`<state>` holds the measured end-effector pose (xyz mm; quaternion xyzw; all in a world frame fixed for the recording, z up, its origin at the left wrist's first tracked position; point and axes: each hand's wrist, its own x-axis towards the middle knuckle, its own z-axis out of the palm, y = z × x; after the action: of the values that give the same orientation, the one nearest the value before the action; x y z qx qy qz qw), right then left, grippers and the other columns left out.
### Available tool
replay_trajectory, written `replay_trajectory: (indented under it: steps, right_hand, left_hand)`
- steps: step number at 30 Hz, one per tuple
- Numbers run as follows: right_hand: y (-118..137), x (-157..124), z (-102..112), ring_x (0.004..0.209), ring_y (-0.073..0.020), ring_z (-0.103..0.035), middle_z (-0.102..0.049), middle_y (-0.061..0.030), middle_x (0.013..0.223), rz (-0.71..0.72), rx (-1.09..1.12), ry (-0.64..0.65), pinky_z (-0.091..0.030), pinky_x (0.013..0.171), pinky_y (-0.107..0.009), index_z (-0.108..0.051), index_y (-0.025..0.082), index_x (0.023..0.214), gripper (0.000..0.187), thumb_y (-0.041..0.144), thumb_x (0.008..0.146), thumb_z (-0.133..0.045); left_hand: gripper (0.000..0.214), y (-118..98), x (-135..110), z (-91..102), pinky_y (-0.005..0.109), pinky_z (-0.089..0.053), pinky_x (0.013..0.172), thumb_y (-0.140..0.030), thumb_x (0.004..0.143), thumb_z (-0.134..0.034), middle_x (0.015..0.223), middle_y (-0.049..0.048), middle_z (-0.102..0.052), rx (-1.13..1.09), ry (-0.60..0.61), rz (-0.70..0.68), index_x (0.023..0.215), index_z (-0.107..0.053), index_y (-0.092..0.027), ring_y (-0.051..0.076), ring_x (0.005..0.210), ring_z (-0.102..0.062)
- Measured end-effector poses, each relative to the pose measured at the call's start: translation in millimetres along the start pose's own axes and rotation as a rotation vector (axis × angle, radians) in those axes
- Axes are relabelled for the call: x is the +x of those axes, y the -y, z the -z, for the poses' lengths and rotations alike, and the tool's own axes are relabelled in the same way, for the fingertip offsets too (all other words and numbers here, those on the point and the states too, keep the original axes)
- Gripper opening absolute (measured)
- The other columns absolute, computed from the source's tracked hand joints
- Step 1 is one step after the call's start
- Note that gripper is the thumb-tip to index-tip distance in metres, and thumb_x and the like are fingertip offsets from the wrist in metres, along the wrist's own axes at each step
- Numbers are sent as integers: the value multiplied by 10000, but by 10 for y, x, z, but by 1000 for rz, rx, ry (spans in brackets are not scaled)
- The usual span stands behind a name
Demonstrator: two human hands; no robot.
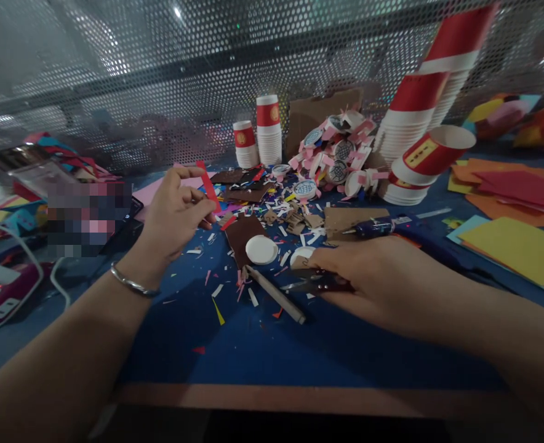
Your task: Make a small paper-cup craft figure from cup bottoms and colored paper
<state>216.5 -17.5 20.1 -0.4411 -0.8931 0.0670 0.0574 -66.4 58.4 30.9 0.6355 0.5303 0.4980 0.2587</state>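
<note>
My left hand [176, 212] is raised over the blue table [253, 344], fingers pinched on a narrow red paper strip [208, 184] that stands nearly upright. A metal bangle [131, 284] circles that wrist. My right hand [373, 277] rests low on the table, closed around small dark scissors [316, 283] whose blades point left. Just left of the blades lie a grey pen [276, 295], a white paper disc [261, 250] and a brown paper piece [242, 237]. Small paper scraps are scattered all around both hands.
Stacks of red-and-white paper cups [269, 129] stand at the back, with taller leaning stacks [420, 111] at right. A heap of decorated round pieces [336, 154] lies between them. Coloured paper sheets [516, 246] cover the right side. A glue gun [376, 227] lies behind my right hand. Cables and clutter fill the left.
</note>
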Motion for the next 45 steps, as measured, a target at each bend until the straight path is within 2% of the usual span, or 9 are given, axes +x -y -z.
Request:
replay_trajectory:
  steps: [5, 9, 11, 17, 23, 33, 36, 40, 45]
  right_hand:
    - [-114, -6, 37, 664, -251, -663, -727, -53, 766, -99, -22, -72, -308, 542, -288, -644, 240, 866, 119, 355, 875, -619]
    - [-276, -16, 35, 743, -304, -678, -748, -102, 876, -184, -92, -133, -339, 540, -305, -662, 231, 942, 195, 414, 896, -613]
    - [-330, -21, 26, 755, -324, -683, -755, -119, 911, -255, -141, -95, -348, 538, -311, -672, 229, 985, 206, 406, 891, -625]
    - [-370, -56, 6, 657, -270, -645, -718, -101, 799, -316, -199, 20, -329, 531, -305, -643, 225, 785, 260, 448, 910, -596]
    - [-362, -114, 16, 583, -211, -594, -688, -59, 735, -269, -139, 9, -288, 518, -293, -633, 237, 746, 281, 478, 889, -614]
    - [-302, -179, 91, 620, -230, -628, -707, -85, 758, -427, -186, 32, -307, 547, -316, -666, 219, 778, 349, 508, 927, -537]
    - [-282, -180, 89, 636, -231, -633, -711, -81, 759, -414, -182, 56, -310, 555, -314, -670, 220, 768, 335, 480, 934, -538]
    - [-313, -189, 116, 645, -240, -627, -702, -70, 748, -380, -160, 79, -326, 573, -332, -665, 232, 735, 462, 615, 932, -496]
    - [-445, -240, 229, 630, -240, -599, -678, -81, 730, -568, -250, 51, -303, 563, -340, -651, 235, 743, 555, 726, 901, -444]
  left_hand:
    - [517, -91, -88, -39, 271, -516, 548, -45, 717, -705, 661, -100, -603, -30, -29, -63, 1117, -436, -231, 106, 521, -590]
    - [578, -128, -139, -107, 251, -500, 523, -7, 688, -691, 630, -106, -614, -208, -1, 53, 1140, -412, -234, 105, 506, -581]
    - [558, -139, -169, -150, 240, -495, 502, -13, 685, -676, 626, -85, -636, -259, 53, 126, 1154, -454, -219, 106, 493, -585]
    - [443, -167, -244, -234, 252, -530, 481, -55, 653, -692, 666, -38, -659, -286, 197, 190, 1057, -555, -175, 122, 493, -614]
    - [353, -167, -253, -240, 226, -524, 475, -56, 678, -675, 665, -34, -643, -263, 239, 172, 1000, -577, -161, 108, 496, -616]
    - [322, -154, -274, -241, 226, -519, 482, -69, 705, -660, 655, -34, -643, -242, 277, 150, 997, -578, -177, 106, 496, -621]
    - [337, -158, -273, -245, 226, -518, 477, -68, 705, -656, 655, -37, -643, -235, 270, 157, 1013, -572, -176, 107, 494, -620]
    - [320, -160, -275, -246, 224, -526, 475, -62, 705, -656, 664, -38, -639, -234, 267, 165, 992, -571, -176, 106, 502, -623]
    - [329, -144, -276, -240, 227, -522, 461, -83, 702, -668, 670, -37, -643, -222, 293, 134, 996, -566, -186, 112, 502, -624]
